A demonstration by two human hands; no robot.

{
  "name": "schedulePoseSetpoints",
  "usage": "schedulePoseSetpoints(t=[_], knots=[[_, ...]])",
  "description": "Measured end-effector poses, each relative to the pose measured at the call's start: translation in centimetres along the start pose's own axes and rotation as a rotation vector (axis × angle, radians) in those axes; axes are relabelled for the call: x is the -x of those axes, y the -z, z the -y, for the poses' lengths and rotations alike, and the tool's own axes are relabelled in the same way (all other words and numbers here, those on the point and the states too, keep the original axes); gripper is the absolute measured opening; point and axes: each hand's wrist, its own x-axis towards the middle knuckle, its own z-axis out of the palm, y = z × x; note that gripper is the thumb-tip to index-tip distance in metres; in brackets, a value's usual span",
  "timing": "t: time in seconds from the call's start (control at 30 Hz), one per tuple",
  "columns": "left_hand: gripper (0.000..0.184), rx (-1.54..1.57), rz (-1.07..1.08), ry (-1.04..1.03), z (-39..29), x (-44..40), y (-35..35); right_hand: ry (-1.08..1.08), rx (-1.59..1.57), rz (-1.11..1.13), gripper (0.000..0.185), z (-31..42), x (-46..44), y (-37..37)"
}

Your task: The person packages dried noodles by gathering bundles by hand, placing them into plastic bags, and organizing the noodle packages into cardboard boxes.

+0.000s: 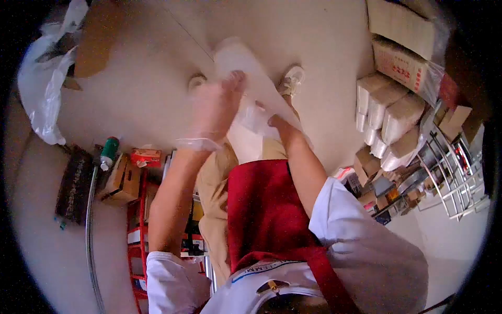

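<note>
We're on our feet over a pale floor [334, 125], w/ a whitish see-thru plastic film [251, 65] up in front of us, btwn both hands. Our L hand [214, 110] is blurred, in a thin clear glove w/ its cuff [198, 143] at the wrist; its fingers look closed on the film's left edge. Our R hand [280, 124] is at the near right part of the film, partly covered by it; can't tell if those fingers grip or just touch.

We've got a red apron [272, 209] over a white shirt [366, 240]; blue chest lettering is partly cut off, approx "EMM". No brand legible.

Far right, a clear-wrapped pkg [402, 65] has red Chinese-style print, too small to read; nearer, wrapped packs [392, 112] sit next to it. Near those, a metal rack [452, 175].

On the left: a white plastic bag [47, 89] at the far end, then a green bottle [109, 152], label unreadable, beside a cardboard box [123, 180], w/ a red shelf unit [137, 251] nearer us.
</note>
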Motion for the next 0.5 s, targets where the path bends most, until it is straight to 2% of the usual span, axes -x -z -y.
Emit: schedulePoseSetpoints(t=[0.07,0.1,0.13,0.2,0.27,0.3,0.37,0.4,0.43,0.5], knots=[[0.025,-0.136,-0.166,-0.181,1.6,-0.3,-0.3,0.097,-0.251,0.204,0.058,-1.3,0.4,1.5],[0.025,-0.185,-0.224,-0.238,1.1,-0.4,0.3,0.062,-0.357,0.253,0.062,-1.9,0.5,2.0],[0.028,-0.035,-0.201,-0.045,0.2,-0.2,0.8,-0.022,-0.476,0.277,0.066,-2.4,0.8,2.2],[0.031,0.12,-0.181,0.148,-1.5,0.6,1.6,-0.432,-0.798,0.226,0.069,-3.6,1.9,1.2],[0.047,0.111,-0.157,0.295,-2.6,1.3,1.6,0.149,-0.789,0.465,0.052,-9.3,2.8,-2.9],[0.047,0.113,-0.167,0.296,-2.9,2.1,1.3,0.163,-0.508,0.53,0.049,-8.6,3.5,-3.7],[0.063,0.113,-0.376,0.226,-2.8,4.8,-0.3,0.305,0.307,0.65,0.043,-5.9,4.4,-6.4],[0.063,0.108,-0.376,0.234,-2.9,6.5,-1.4,0.323,0.519,0.649,0.041,-5.4,4.2,-7.1],[0.067,0.088,-0.408,0.276,-2.9,8.1,-2.9,0.444,0.479,0.363,0.04,-6.3,4.1,-7.1],[0.071,0.071,-0.45,0.312,-2.8,10.1,-5.9,-0.429,0.228,-0.107,0.048,-2.5,2.3,-4.5]])
